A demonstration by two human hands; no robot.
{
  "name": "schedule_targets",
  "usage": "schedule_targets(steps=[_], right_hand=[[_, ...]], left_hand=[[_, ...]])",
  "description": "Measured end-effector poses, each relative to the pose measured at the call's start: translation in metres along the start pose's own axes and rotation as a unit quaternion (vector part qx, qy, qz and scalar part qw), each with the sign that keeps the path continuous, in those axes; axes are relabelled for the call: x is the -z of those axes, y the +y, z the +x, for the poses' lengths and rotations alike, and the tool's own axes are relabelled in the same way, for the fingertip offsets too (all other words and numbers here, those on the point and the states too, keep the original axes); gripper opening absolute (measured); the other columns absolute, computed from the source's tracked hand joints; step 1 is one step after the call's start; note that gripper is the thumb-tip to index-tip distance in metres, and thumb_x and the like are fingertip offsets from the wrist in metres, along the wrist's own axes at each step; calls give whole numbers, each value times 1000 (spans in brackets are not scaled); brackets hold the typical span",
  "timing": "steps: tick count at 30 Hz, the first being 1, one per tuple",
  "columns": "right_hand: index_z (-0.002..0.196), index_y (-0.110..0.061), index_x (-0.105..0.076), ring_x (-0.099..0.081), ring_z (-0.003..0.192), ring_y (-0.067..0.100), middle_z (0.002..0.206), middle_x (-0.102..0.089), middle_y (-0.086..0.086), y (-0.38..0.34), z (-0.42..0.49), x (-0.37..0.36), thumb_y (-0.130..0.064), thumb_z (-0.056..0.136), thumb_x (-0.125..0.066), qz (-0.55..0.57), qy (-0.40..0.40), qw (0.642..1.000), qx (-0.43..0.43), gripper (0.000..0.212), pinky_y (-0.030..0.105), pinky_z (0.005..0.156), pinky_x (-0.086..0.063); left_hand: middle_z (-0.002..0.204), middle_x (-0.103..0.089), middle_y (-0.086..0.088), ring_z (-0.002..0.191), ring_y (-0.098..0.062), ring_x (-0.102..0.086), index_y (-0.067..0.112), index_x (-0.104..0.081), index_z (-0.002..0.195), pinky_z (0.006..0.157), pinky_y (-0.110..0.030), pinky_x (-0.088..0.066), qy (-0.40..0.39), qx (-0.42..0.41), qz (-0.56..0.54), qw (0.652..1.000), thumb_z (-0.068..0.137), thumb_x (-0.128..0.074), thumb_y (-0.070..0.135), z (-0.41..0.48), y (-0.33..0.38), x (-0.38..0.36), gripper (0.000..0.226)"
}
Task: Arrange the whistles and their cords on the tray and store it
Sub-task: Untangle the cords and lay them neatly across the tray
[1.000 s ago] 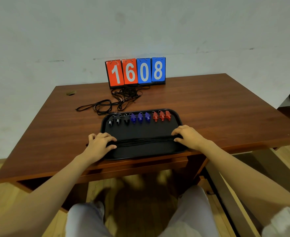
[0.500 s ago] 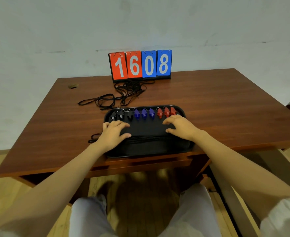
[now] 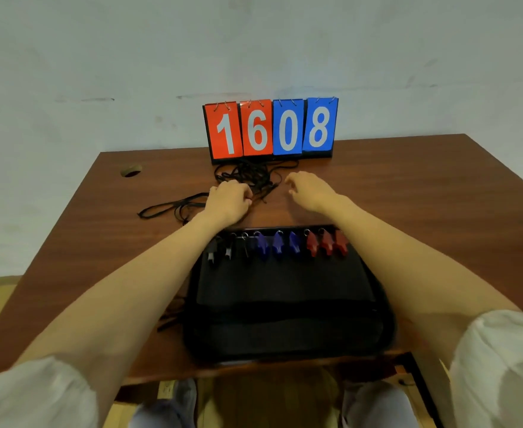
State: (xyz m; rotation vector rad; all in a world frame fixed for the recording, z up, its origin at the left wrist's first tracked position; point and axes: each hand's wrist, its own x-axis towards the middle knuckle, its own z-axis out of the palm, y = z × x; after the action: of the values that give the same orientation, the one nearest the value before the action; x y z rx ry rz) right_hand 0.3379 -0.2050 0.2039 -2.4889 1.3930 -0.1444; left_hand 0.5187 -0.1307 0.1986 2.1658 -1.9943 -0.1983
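A black tray (image 3: 284,338) lies at the table's near edge. Along its far rim stand black whistles (image 3: 227,250), blue whistles (image 3: 278,248) and red whistles (image 3: 326,245) in a row. A dark cord (image 3: 284,307) stretches across the tray's middle. A tangle of black cords (image 3: 251,174) lies beyond the tray, in front of the scoreboard. My left hand (image 3: 229,200) rests on this tangle with fingers pinched on a cord. My right hand (image 3: 311,189) hovers just right of the tangle, fingers apart and holding nothing.
A flip scoreboard (image 3: 271,128) reading 1608 stands at the table's far edge against the wall. A loop of cord (image 3: 167,208) trails left of my left hand. A cable hole (image 3: 130,172) sits at the far left of the wooden table (image 3: 423,211).
Both hands left the tray and reached forward to the cord tangle near the scoreboard. My left hand closed on a cord. The camera moved closer and tilted down.
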Motion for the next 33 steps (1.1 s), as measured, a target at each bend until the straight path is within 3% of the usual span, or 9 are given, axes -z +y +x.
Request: schedule_targets(steps=[5, 10, 15, 22, 24, 28, 31, 33], right_hand=[[134, -12, -47, -48, 120, 32, 135, -47, 14, 15, 62, -19, -5, 93, -44, -10, -45, 999, -21, 42, 42, 99, -44], [133, -14, -47, -42, 123, 31, 135, -44, 11, 27, 89, -56, -16, 96, -45, -26, -40, 999, -11, 37, 44, 97, -43], [104, -5, -54, -47, 98, 31, 105, -51, 14, 38, 87, -71, -22, 96, -50, -15, 73, 997, 0, 19, 39, 77, -43], [108, -6, -48, -42, 104, 32, 112, -46, 15, 38, 63, -51, -20, 99, -42, -89, -13, 996, 30, 18, 37, 75, -35], [104, -7, -47, -45, 99, 31, 105, -50, 13, 32, 53, -34, -21, 99, -42, -86, 5, 995, 56, 15, 37, 75, -35], [89, -17, -43, -53, 72, 21, 84, -58, 3, 9, 29, 18, -24, 98, -45, -8, 45, 993, 108, 11, 30, 60, -40], [90, -18, -45, -46, 62, 9, 79, -55, -2, -7, 12, 59, -25, 98, -46, -8, 91, 988, 124, 11, 20, 54, -33], [93, -13, -49, -50, 64, 17, 80, -57, 1, -14, 2, 86, -25, 99, -45, -17, 150, 981, 120, 13, 25, 54, -38]], left_hand=[[139, -46, -8, 125, -31, -43, 18, -50, 133, 100, -46, -41, -53, -24, -17, 998, 96, -46, 16, 56, -16, -22, 38], [150, -34, -3, 135, -28, -31, 18, -37, 142, 107, -48, -32, -99, -67, 29, 992, 97, -43, 21, 80, -26, -51, 45], [151, -31, -4, 134, -31, -28, 15, -33, 144, 104, -45, -30, -59, -19, 77, 995, 99, -35, 18, 75, -38, -71, 45], [152, -22, -13, 140, -37, -15, 9, -26, 145, 112, -53, -13, -126, 74, 47, 988, 99, -33, 24, 68, -20, -50, 49], [151, -25, -12, 139, -34, -18, 13, -26, 145, 112, -51, -13, -101, 61, -5, 993, 98, -37, 31, 66, -6, -40, 51], [141, -46, -5, 131, -29, -38, 24, -29, 144, 107, -48, -22, -94, -15, -115, 989, 92, -51, 41, 57, 24, -13, 59], [122, -61, -6, 116, -29, -52, 19, -46, 130, 100, -44, -32, -50, -30, -170, 984, 95, -49, 30, 48, 39, 8, 37], [106, -65, -13, 98, -32, -59, 14, -58, 104, 86, -41, -44, -4, -24, -257, 966, 96, -48, 24, 43, 42, 25, 16]])
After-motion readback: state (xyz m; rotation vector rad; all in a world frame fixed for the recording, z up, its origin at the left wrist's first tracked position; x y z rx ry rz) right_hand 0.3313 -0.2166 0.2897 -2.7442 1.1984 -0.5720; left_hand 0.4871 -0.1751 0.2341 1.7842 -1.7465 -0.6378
